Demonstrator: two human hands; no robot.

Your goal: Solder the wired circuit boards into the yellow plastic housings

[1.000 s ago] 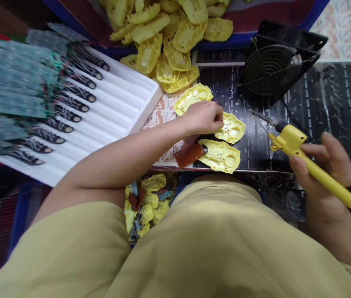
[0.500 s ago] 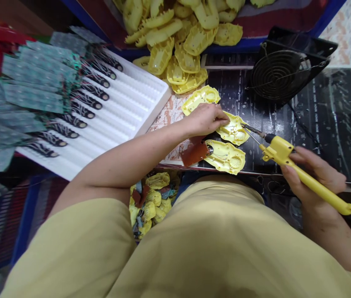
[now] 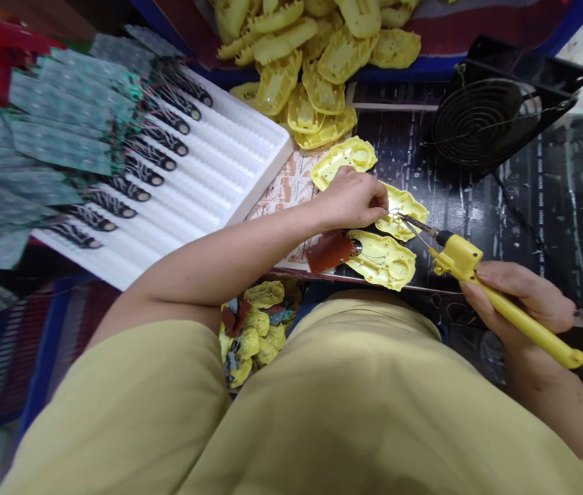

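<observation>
My right hand (image 3: 523, 299) is wrapped round a yellow soldering iron (image 3: 508, 309) whose dark tip and thin feed tube point left. The tip meets the middle yellow plastic shell (image 3: 409, 218), near a thin wire. My left hand (image 3: 357, 198) is pinched over that shell's left end; what lies between the fingertips is too small to make out. Nearer to me sits another yellow shell (image 3: 387, 265) with thin wires, a round metal part and a reddish-brown circuit board (image 3: 328, 252) at its left end. A third shell (image 3: 346, 158) lies beyond my left hand.
On the left, a white foam tray (image 3: 224, 158) carries rows of black wired parts and grey-green boards (image 3: 64, 144). A blue-edged bin (image 3: 410, 74) of yellow shells (image 3: 317, 55) stands behind. A black fan (image 3: 482, 124) is at back right. More shells (image 3: 258, 333) lie below the table edge.
The iron's tip has moved left and slightly down on the middle shell, closer to my left fingertips. The whole view has shifted a little. Both hands keep their grips.
</observation>
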